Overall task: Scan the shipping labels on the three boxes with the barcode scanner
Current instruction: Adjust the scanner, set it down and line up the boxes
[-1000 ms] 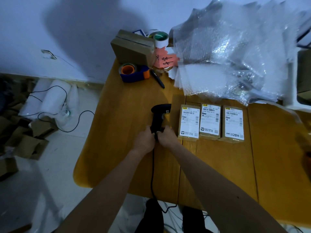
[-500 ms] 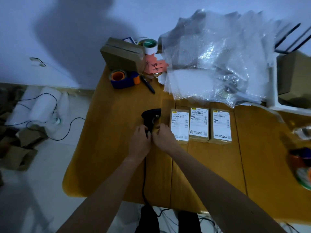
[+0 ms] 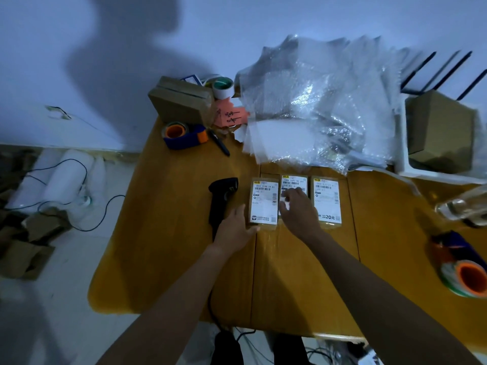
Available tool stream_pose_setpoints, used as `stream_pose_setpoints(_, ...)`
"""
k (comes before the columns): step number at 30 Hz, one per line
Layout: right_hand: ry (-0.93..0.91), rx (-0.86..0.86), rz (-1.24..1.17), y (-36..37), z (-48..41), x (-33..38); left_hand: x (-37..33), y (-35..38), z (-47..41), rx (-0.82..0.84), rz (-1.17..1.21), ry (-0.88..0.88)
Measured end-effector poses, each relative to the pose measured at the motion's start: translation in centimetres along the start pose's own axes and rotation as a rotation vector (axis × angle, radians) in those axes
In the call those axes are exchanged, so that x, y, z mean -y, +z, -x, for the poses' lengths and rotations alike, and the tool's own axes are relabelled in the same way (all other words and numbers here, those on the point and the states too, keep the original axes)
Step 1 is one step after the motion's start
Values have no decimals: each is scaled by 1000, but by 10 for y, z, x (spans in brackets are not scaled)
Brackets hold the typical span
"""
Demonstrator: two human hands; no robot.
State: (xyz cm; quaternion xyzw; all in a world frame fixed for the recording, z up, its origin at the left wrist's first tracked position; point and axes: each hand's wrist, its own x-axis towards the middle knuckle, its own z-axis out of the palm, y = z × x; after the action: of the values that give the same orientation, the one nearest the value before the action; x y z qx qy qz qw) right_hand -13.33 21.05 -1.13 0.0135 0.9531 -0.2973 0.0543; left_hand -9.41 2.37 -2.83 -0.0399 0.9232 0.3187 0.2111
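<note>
Your three boxes sit side by side in a row on the wooden table [image 3: 168, 233], labels up: the left box [image 3: 264, 202], the middle box [image 3: 293, 184] and the right box [image 3: 326, 201]. The barcode scanner [image 3: 220, 198] lies flat on the table just left of the row — head toward the wall, its cable running back past your left wrist toward the table's near edge. Neither hand holds it.

Your left hand [image 3: 235, 229] is open, fingers spread, with the fingertips at the near left corner of the left box. Your right hand [image 3: 297, 210] is also open and lies palm down over the middle box, covering most of its label — I cannot tell whether it presses or only hovers.

Behind the row is a heap of bubble wrap [image 3: 316, 106].
</note>
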Motion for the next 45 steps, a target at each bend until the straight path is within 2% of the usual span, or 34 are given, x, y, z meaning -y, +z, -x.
stream_pose_setpoints(5,152,-169,111,-32,4,-57,-7,-6,-11,-22,-52,5)
stream_pose_setpoints(10,436,-77,43,-45,4,-96,-17,-8,-22,-40,-65,-2)
stream_pose_setpoints(13,530,33,-126,-41,-4,-112,-22,-8,-28,6,34,-23)
stream_pose_setpoints(17,536,64,-289,-33,-7,-118,-31,-6,-32,1,227,-108)
stream_pose_setpoints(23,557,66,-319,-34,-5,-125,-30,-1,-34,-6,257,-118)
stream_pose_setpoints(27,589,-24,-363,-39,-1,-136,-37,8,-34,18,263,-104)
stream_pose_setpoints(35,628,-50,-279,-56,3,-156,-57,31,-33,76,311,-78)
stream_pose_setpoints(45,569,6,-244,-51,7,-161,-53,28,-28,72,339,-104)
